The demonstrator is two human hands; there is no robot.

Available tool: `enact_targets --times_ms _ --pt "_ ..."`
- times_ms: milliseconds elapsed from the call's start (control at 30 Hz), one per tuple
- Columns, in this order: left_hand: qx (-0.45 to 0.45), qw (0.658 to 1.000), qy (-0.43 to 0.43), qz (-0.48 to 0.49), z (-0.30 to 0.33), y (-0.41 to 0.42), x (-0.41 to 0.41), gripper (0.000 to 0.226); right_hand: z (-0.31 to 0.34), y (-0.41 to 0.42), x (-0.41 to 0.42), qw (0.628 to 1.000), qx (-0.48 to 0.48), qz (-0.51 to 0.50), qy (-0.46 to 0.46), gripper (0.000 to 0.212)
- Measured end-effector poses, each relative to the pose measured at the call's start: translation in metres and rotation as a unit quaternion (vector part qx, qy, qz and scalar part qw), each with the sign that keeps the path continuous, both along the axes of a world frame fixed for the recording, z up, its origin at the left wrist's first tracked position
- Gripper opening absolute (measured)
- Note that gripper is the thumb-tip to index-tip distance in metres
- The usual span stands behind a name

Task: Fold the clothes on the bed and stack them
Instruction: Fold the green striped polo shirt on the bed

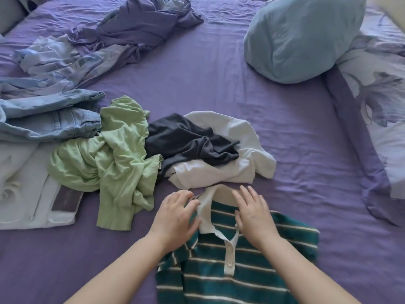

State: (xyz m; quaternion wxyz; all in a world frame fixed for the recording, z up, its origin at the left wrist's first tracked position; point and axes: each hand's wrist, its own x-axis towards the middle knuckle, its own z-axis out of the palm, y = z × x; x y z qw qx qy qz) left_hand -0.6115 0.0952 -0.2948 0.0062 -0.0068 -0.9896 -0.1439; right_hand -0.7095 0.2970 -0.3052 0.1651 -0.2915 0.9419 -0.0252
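Striped polo shirt (252,270) is lying flat on bed (285,150). Left hand (177,218) and right hand (254,213) are pressing its white collar (206,216), grip released, fingers straight.

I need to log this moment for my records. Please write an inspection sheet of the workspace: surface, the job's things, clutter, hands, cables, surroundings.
Surface: purple bed sheet, wrinkled.
Job's things: green striped polo shirt lies flat, collar away from the person; unfolded green top, dark garment lying on a white garment, jeans, white trousers, purple and pale clothes.
Clutter: nothing seen.
Hands: left hand and right hand rest on the polo beside its collar.
Cables: nothing seen.
Surroundings: blue pillow, floral duvet.
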Motion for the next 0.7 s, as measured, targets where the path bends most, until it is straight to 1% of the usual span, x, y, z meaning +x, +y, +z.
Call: enact_targets --times_ms 67,100,133,167,200,267,367,467,533,567,600,633,700 --pt "-0.037 0.987 -0.156 -0.001 -0.001 0.008 0.022 0.073 0.002 0.005 0.029 0.999 -0.009 0.041 0.025 0.061" --pt "-0.058 0.975 -0.214 0.009 -0.005 0.01 0.03 0.082 0.002 0.006 0.041 0.998 -0.015 0.057 0.03 0.062" --pt "-0.07 0.967 -0.243 0.018 -0.009 0.011 0.036 0.085 0.002 0.005 0.052 0.997 -0.022 0.069 0.03 0.063" --pt "-0.08 0.965 -0.249 0.029 -0.01 0.011 0.038 0.084 0.003 0.003 0.062 0.996 -0.028 0.079 0.026 0.063" --pt "-0.083 0.966 -0.24 0.044 -0.008 0.009 0.037 0.08 0.004 0.0 0.07 0.995 -0.037 0.092 0.028 0.063" --pt "-0.081 0.975 -0.189 0.08 -0.003 -0.002 0.03 0.07 0.0 -0.005 0.083 0.99 -0.042 0.133 0.03 0.062" --pt "-0.094 0.978 -0.143 0.12 0.007 -0.028 0.02 0.046 -0.004 -0.017 0.103 0.977 -0.033 0.21 0.018 0.062" --pt "-0.141 0.962 -0.176 0.151 0.01 -0.052 0.019 0.04 -0.009 -0.042 0.116 0.973 -0.022 0.228 0.006 0.057" --pt "-0.141 0.955 -0.184 0.184 0.011 -0.061 0.022 0.044 -0.014 -0.064 0.118 0.976 -0.033 0.215 -0.023 0.057" --pt "-0.124 0.96 -0.16 0.196 0.013 -0.064 0.025 0.046 -0.017 -0.075 0.117 0.977 -0.038 0.209 -0.023 0.058" --pt "-0.094 0.971 -0.106 0.192 0.016 -0.064 0.027 0.047 -0.02 -0.085 0.116 0.978 -0.035 0.206 -0.023 0.06" --pt "-0.066 0.983 -0.044 0.167 0.017 -0.064 0.029 0.046 -0.024 -0.093 0.115 0.978 -0.026 0.203 -0.029 0.061" --pt "-0.079 0.992 0.078 0.055 0.017 -0.057 0.036 0.035 -0.028 -0.102 0.112 0.98 -0.009 0.197 -0.031 0.061"
